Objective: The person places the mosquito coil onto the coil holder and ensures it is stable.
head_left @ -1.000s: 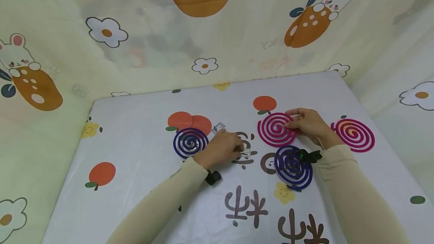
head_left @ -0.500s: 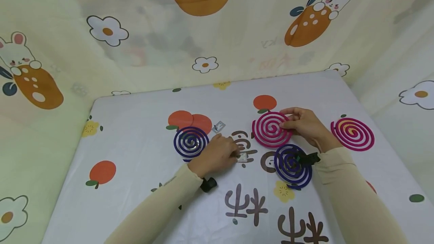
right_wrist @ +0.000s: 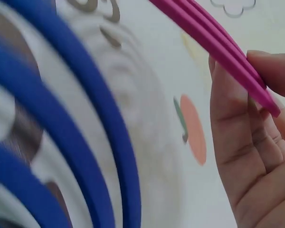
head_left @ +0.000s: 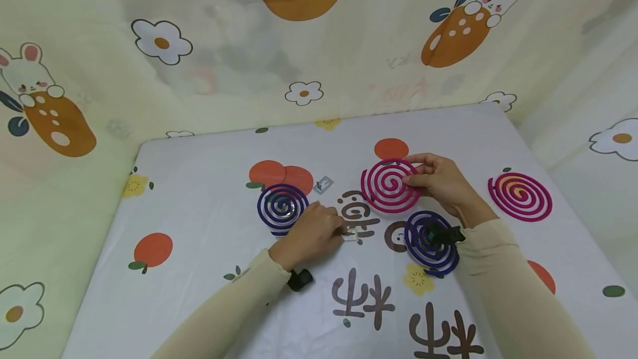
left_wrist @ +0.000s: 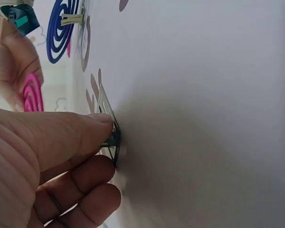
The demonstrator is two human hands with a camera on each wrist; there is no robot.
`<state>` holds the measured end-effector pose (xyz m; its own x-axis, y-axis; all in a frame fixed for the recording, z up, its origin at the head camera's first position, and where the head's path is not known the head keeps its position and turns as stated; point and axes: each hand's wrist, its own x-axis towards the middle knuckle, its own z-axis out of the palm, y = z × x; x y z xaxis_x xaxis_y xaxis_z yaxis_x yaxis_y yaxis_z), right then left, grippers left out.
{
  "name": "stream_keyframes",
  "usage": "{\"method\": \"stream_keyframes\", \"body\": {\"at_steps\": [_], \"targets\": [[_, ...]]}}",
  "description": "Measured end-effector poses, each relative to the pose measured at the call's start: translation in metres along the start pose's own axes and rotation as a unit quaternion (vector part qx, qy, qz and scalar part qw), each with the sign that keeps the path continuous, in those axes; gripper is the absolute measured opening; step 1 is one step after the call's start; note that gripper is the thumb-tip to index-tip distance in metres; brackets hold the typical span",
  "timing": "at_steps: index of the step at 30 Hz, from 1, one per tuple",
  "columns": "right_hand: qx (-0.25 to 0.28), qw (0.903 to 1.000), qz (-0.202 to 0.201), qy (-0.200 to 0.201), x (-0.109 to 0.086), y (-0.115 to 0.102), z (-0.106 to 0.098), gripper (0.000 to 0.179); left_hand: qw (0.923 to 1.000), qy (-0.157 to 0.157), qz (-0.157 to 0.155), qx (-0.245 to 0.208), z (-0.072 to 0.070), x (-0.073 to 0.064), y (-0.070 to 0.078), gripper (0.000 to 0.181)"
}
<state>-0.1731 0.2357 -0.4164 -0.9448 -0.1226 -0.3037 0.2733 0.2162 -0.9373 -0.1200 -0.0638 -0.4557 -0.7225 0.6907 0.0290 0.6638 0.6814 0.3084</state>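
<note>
a blue coil lay beside the left hand; a loose stand lay just beyond. that hand's thumb and fingers pinched a metal stand close to the table. next, a raised pink coil, its edge pinched by the right hand; a second blue coil nearer; rightmost, another pink coil.

Right hand pinches held pink spiral at its right side. Left hand touches small metal piece; 2nd metal piece lies just beyond it. 1 blue spiral left of left hand, 2nd blue spiral nearside of right hand, 2nd pink spiral right of it.
</note>
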Motion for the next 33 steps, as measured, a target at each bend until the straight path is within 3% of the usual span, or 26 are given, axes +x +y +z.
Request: {"method": "stream_keyframes", "body": {"at_steps": [11, 17, 23, 33], "targets": [[0.022, 0.9997, 0.002, -0.008, -0.014, -0.006, 0.033, 0.055, 0.9984, 0.009, -0.048, -0.029, 0.0, -0.017, 0.003, 0.03], [0.033, 0.9993, -0.007, -0.017, -0.023, -0.005, 0.047, 0.056, 0.9984, 0.004, -0.035, 0.045, -0.005, -0.035, 0.003, 0.031], [0.058, 0.9978, -0.014, -0.028, -0.033, 0.0, 0.068, 0.054, 0.9927, -0.03, -0.015, 0.116, 0.0, -0.051, 0.002, 0.052], [0.121, 0.9917, -0.011, -0.042, -0.041, 0.019, 0.102, 0.053, 0.9895, -0.048, -0.025, 0.134, 0.009, -0.062, 0.006, 0.079]]}}
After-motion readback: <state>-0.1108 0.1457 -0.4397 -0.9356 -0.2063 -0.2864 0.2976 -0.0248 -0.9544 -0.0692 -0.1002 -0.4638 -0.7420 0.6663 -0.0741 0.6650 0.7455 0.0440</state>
